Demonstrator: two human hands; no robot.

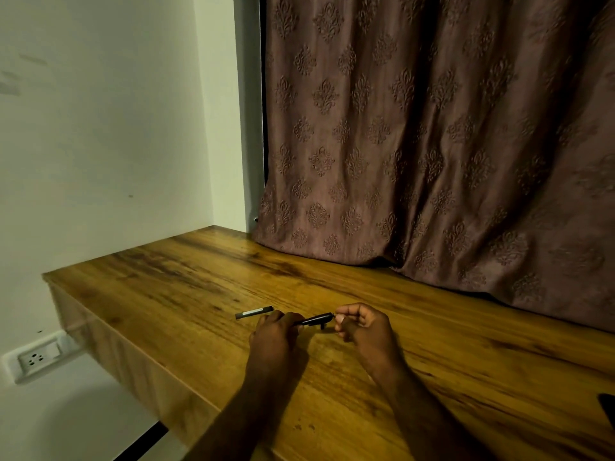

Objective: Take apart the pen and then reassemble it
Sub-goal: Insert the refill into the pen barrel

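Observation:
Just above the wooden table (432, 377), my left hand (274, 337) is closed around one end of a black pen body (316, 319). My right hand (362, 324) pinches the pen's other end with its fingertips. A small black stub hangs under the pen's middle. A separate dark pen piece (254, 312) with a pale label lies flat on the table, just left of and beyond my left hand. Whatever sits inside my fists is hidden.
A brown patterned curtain (432, 144) hangs along the table's far edge and rests on it. The table's left edge (133, 344) drops off near a white wall with a socket (36, 359). A dark object (607, 407) pokes in at the right edge.

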